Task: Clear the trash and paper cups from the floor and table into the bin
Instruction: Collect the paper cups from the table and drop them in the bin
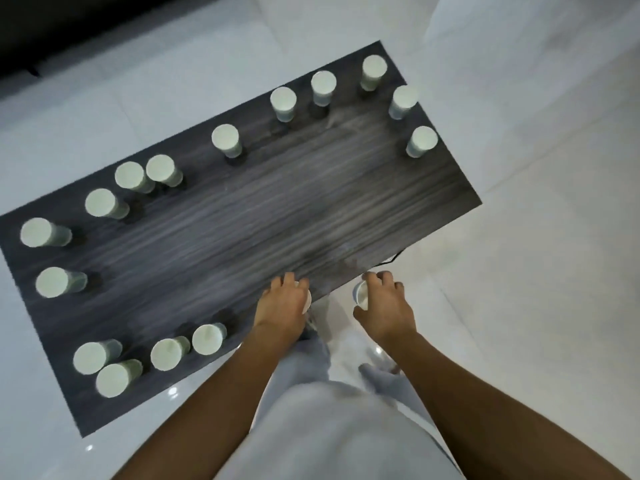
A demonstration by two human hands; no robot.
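The cup point(307, 300) under the left hand point(282, 299) is almost wholly covered; only a sliver of white rim shows at the hand's right side, and the curled fingers point(289, 279) hide how they meet it. The right hand point(386, 306) covers most of another cup point(360, 295), leaving just its open mouth in sight. The surface point(277, 202) is smeared by motion blur, its grain streaked, and its near edge disappears behind the person's arms and pale clothing point(332, 427). Both forearms run off the bottom edge. A dark shape point(52, 26) at the far left is cut by the frame and cannot be identified.
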